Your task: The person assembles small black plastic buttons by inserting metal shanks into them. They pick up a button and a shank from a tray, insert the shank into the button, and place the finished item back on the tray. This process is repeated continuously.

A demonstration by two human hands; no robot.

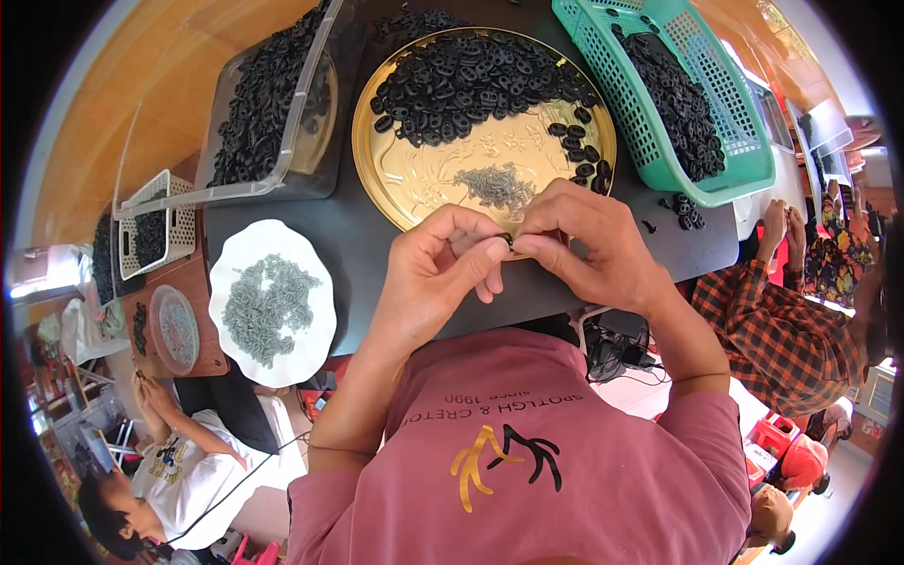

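Note:
In front of my chest, above the near edge of a round golden tray [414,179], my two hands meet fingertip to fingertip. My left hand [443,266] pinches a small black plastic piece [509,238] between thumb and fingers. From the other side, my right hand [589,247] is closed on the same piece; its fingertips hide part of it. On the tray lie a heap of black oval pieces with holes [471,85] and a small pile of thin silvery springs [497,185]. Several loose black ovals [579,151] sit along the tray's right side.
A scalloped white plate [224,301] of grey springs stands at left. Behind it is a clear plastic bin [282,193] of black pieces; a green basket [659,174] holds more at right. Other people sit on both sides, including a person in a checked shirt [772,330].

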